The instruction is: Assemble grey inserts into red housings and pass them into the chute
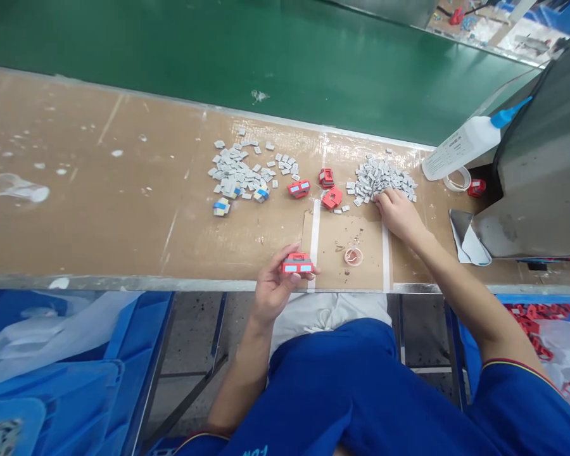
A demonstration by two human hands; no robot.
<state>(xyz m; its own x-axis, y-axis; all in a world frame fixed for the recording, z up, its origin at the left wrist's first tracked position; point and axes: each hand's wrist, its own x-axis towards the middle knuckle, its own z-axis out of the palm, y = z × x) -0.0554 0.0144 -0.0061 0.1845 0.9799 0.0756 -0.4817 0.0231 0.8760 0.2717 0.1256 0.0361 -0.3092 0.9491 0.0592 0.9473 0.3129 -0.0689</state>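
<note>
My left hand (274,286) is closed around a small red plastic part (297,263) with pale blue faces, held at the near edge of the brown bench. My right hand (396,212) reaches forward with its fingertips curled into the near side of a heap of small grey pieces (379,179); whether they grip one is hidden. Three more red parts (326,187) lie between that heap and a second, wider scatter of grey pieces (240,172) further left. A small round cup (353,256) sits on a taped cardboard patch (346,234) between my hands.
A green conveyor belt (275,57) runs along the far side of the bench. A white squeeze bottle (465,144) with a blue tip lies at the right beside a roll of tape (457,179) and a grey machine (546,164). Blue bins (76,367) stand below left; red parts (546,316) fill a bin below right.
</note>
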